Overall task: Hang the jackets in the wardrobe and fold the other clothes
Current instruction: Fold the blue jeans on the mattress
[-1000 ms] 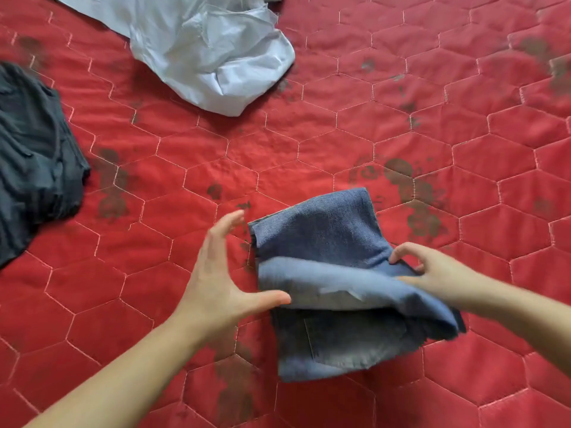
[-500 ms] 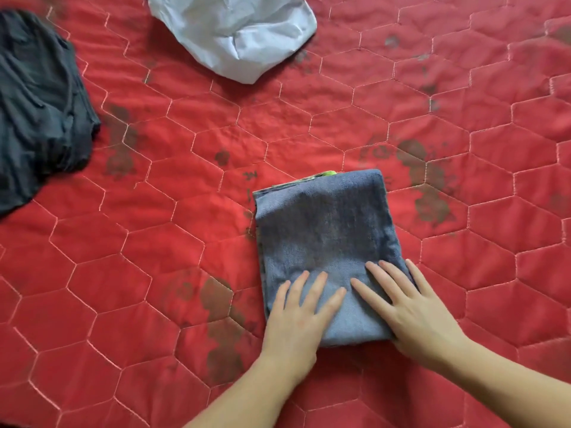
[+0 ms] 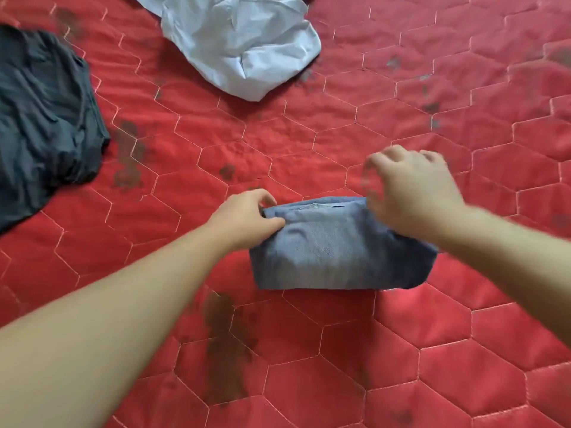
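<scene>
A folded blue denim garment [image 3: 333, 251] lies as a compact bundle on the red quilted bed cover [image 3: 309, 143], in the lower middle of the head view. My left hand [image 3: 247, 219] pinches its far left corner between thumb and fingers. My right hand [image 3: 411, 193] is blurred over the bundle's far right corner, fingers curled. Whether it holds the cloth is not visible. A crumpled white garment [image 3: 244, 47] lies at the top centre. A dark grey garment [image 3: 40, 118] lies heaped at the left edge.
The red cover has stitched hexagons and dark printed blotches [image 3: 222, 344]. It fills the whole view around the three garments. No wardrobe or hanger is in view.
Half a second ago both hands pressed flat on the near end of a longer blue rectangle. It is now folded over into a shorter bundle, with both hands at its far edge.
</scene>
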The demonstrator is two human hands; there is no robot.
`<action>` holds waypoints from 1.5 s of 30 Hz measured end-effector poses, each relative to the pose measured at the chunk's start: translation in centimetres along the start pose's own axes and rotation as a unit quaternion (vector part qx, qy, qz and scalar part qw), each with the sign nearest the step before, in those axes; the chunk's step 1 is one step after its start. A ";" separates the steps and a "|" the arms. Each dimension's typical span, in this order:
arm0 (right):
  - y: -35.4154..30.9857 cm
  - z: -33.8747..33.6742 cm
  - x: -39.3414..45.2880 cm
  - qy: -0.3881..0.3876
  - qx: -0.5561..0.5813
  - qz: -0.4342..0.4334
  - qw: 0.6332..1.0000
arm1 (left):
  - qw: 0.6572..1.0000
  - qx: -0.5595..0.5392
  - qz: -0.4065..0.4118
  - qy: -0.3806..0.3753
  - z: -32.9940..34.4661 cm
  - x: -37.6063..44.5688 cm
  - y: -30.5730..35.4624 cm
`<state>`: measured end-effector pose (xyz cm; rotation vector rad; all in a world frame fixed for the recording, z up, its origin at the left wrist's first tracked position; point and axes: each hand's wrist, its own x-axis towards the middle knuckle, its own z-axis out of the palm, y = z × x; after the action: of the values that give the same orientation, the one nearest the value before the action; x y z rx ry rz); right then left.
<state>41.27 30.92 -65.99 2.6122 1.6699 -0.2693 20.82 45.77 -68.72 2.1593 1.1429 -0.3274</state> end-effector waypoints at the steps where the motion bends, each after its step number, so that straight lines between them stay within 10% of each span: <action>1: -1.1 1.2 -1.8 0.074 0.007 -0.036 0.997 | 0.991 0.074 0.045 0.104 1.5 -0.7 0.0; 5: -3.0 6.8 -7.5 0.031 0.022 -0.090 0.995 | 0.950 0.164 0.206 0.167 7.7 -4.9 0.7; 10: -2.4 8.8 -2.8 -0.015 0.044 -0.025 0.999 | 0.988 0.114 0.053 0.085 8.7 -1.0 -0.5; 19: -0.9 11.5 1.2 0.024 0.147 -0.068 0.987 | 0.993 0.034 0.035 0.106 10.1 2.7 -0.4; 24: -2.1 10.5 -1.1 0.021 0.123 0.120 0.985 | 0.975 -0.094 -0.132 0.149 9.5 -0.9 1.1; 34: -1.1 8.6 -7.6 -0.012 0.473 0.416 0.777 | 0.905 -0.286 -0.308 0.057 8.5 -3.5 1.0; 40: -0.3 7.1 -6.9 -0.198 0.467 0.413 0.756 | 0.854 -0.366 -0.356 -0.098 6.8 -4.9 -0.2; 45: -1.7 5.5 -8.9 -0.312 0.595 0.479 0.565 | 0.838 -0.367 -0.369 -0.165 5.7 -6.9 -0.5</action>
<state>35.38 22.96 -69.80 2.7597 -0.5994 -2.4132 16.81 37.76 -69.79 0.8977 1.5323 -0.4709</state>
